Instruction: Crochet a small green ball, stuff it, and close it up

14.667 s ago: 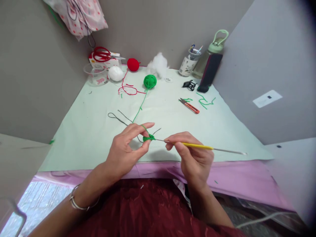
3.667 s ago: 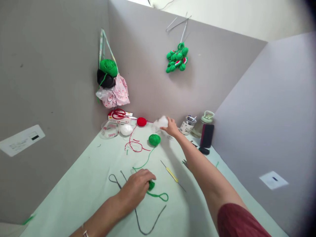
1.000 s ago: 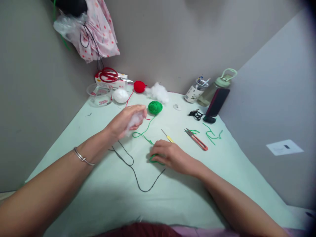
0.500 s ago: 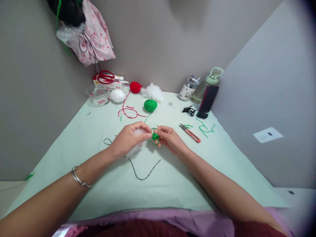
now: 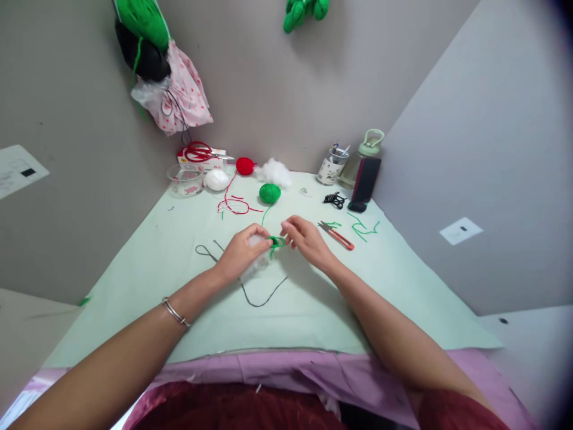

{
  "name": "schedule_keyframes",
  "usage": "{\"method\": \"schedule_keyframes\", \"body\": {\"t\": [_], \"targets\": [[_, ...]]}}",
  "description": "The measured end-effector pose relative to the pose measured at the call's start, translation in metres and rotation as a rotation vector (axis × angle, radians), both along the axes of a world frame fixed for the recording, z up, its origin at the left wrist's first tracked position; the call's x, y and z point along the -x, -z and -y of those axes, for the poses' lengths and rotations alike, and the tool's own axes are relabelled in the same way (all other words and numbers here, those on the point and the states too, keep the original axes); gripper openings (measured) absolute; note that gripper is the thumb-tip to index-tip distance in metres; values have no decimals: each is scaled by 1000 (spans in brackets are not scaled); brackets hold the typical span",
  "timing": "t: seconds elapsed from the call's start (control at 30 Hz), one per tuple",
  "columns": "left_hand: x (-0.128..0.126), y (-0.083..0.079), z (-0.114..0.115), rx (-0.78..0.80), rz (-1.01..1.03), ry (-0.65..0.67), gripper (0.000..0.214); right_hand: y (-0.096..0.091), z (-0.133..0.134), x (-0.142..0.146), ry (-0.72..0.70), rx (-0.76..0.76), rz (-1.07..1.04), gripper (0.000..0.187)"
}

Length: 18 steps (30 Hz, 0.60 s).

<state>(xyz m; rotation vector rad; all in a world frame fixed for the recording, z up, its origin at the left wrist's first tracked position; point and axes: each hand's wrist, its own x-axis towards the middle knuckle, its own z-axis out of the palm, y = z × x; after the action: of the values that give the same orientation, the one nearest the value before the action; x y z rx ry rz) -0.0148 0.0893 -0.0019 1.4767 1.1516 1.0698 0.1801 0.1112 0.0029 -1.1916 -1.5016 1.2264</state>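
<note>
My left hand (image 5: 242, 251) is closed on a small piece of green yarn work (image 5: 276, 242) pinched at its fingertips. White stuffing (image 5: 257, 266) shows beneath and inside the same hand. Just right of the green piece, my right hand (image 5: 307, 239) has its fingers curled in a pinch, slightly apart from it; whatever is between them is too small to make out. A strand runs from the green yarn ball (image 5: 270, 193) down toward my left hand. On the table below lies a dark cord (image 5: 257, 306).
Orange-handled thread snips (image 5: 338, 236) and green yarn scraps (image 5: 360, 227) lie right. Behind are a red yarn ball (image 5: 245, 166), white stuffing (image 5: 274, 172), a plastic tub (image 5: 185, 182), red-handled scissors (image 5: 199, 151), a pen cup (image 5: 332, 167), a bottle (image 5: 351, 173) and a phone (image 5: 366, 180).
My right hand has come away from the green piece, moving slightly right and up. The piece stays in my left hand, now showing a loop. The view has tilted and shifted.
</note>
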Motion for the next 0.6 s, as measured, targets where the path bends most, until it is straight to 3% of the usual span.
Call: {"method": "schedule_keyframes", "body": {"t": [0.1, 0.17, 0.27, 0.37, 0.43, 0.6], "targets": [[0, -1, 2, -15, 18, -57, 12, -7, 2, -1, 80, -162, 44, 38], [0, -2, 4, -37, 30, -91, 12, -8, 6, 5, -18, -201, 62, 50], [2, -1, 4, -52, 40, -128, 13, -3, 12, 16, -232, -76, 53, 71], [7, 4, 0, -42, 43, -164, 16, 3, 12, 19, -336, 82, 15, 50], [12, 8, -4, -18, 48, -180, 18, 4, 9, 16, -319, 95, -6, 44], [14, 16, -4, 42, 61, -153, 18, 1, 6, 11, -107, -13, -118, 42]]}}
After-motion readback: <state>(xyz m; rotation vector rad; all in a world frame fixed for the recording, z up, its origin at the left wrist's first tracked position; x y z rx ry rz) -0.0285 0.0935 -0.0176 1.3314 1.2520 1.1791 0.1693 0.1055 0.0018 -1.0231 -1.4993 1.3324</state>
